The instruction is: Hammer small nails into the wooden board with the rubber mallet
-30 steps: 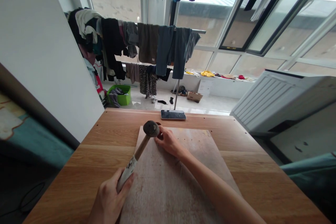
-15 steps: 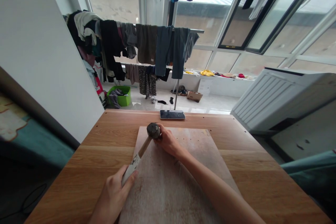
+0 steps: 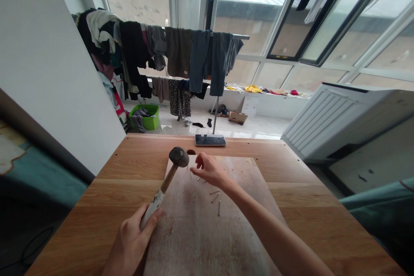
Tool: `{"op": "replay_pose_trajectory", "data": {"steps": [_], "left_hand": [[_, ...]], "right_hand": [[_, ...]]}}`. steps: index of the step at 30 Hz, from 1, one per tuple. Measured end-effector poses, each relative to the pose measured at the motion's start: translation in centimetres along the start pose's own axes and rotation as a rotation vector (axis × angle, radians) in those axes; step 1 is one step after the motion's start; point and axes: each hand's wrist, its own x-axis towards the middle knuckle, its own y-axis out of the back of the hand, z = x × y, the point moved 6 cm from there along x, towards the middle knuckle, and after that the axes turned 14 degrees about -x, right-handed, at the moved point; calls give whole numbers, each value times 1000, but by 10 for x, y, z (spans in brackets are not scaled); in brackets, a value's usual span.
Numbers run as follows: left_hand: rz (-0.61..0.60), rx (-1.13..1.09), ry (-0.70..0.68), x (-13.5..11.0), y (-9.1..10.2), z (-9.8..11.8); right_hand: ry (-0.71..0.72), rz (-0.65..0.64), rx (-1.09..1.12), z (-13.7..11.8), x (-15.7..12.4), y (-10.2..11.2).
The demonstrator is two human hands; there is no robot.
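Hammer (image 3: 165, 184) in left hand (image 3: 132, 235), head (image 3: 179, 157) beyond grip

Daylight is coming through wide windows (image 3: 242, 21) and glinting on the pale, glossy floor (image 3: 268, 127). Clothes (image 3: 179, 54) are hanging from a drying rack (image 3: 242, 36), and a green tub (image 3: 153, 121) is sitting below. A plain white panel (image 3: 48, 56) is rising at left; a wooden tabletop (image 3: 307, 198) is filling the foreground.

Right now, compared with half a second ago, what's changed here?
The black-headed, wooden-handled hammer has moved left, away from the right hand; more thin silvery nails show on the pale rectangular board. The left hand still grips the hammer, and the board lies where it was.
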Motion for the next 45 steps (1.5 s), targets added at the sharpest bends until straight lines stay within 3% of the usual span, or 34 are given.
{"op": "replay_pose_trajectory", "data": {"steps": [5,11,17,28,35,40,45], "left_hand": [[39,-3,-11,-2,-1,-5],[26,-19,-37,-4,-3,-3],[1,-40,-42,-5,-7,-2],[35,11,-45,-5,-6,-1],[-114,61,-7,3,-16,25],[-213,100,27,7,-24,29],[-193,132,24,8,-26,29]], "right_hand": [[13,-61,-132,-20,1,-12],[39,-121,-138,-11,17,-11],[67,-20,37,5,17,1],[149,39,191,15,4,-16],[140,44,195,19,3,-18],[112,57,149,21,1,-17],[134,43,113,23,0,-14]]}}
